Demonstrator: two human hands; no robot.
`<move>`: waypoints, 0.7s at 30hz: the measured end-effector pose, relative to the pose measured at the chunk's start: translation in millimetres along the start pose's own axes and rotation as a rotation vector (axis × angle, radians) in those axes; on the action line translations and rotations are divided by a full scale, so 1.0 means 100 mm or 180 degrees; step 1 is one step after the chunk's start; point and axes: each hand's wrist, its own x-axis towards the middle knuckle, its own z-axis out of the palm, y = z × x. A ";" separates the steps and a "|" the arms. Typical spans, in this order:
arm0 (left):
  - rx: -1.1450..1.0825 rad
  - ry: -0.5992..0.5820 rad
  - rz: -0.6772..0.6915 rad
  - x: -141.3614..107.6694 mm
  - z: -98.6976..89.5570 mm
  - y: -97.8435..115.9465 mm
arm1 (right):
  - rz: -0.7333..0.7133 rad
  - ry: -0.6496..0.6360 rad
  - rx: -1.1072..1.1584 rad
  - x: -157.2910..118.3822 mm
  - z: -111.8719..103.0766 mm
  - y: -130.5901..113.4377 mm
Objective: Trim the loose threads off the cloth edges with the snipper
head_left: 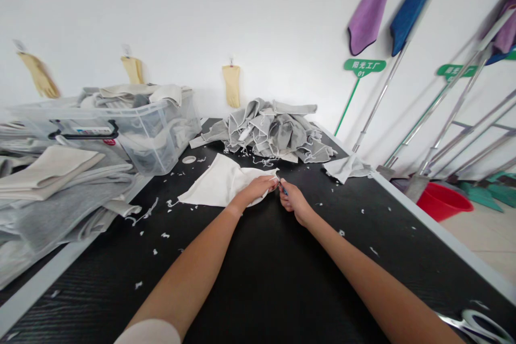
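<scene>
A white cloth piece (217, 183) lies spread on the black table, with loose threads at its corners. My left hand (262, 187) is closed on the cloth's right end, fingers pressed together over the edge. Close beside it, my right hand (293, 202) is wrapped round small blue-handled thread snips (284, 190). Most of the snips is hidden by the fingers; a dark tip points at the cloth's corner near my left fingertips. Beyond my hands is a heap of grey cloth pieces (274, 129) with white edging and dangling threads.
At left stand a clear plastic bin (157, 145) of cloths and a stack of folded grey cloths (72, 199). A white cloth (350, 167) lies at the right edge. White-handled scissors (471, 327) rest front right. Thread scraps dot the black table (258, 279). Mops and a red bucket (443, 201) stand beyond.
</scene>
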 end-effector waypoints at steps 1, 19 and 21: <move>0.0024 -0.0013 -0.0019 0.00 0.00 0.00 | 0.0004 0.0033 -0.0022 0.00 0.00 0.00; 0.0056 -0.0053 -0.0024 0.00 0.01 0.01 | -0.0270 0.0053 -0.0040 -0.02 0.01 0.04; 0.0029 -0.0050 -0.0036 -0.01 0.01 0.02 | -0.0309 0.0055 0.0030 -0.02 0.00 0.05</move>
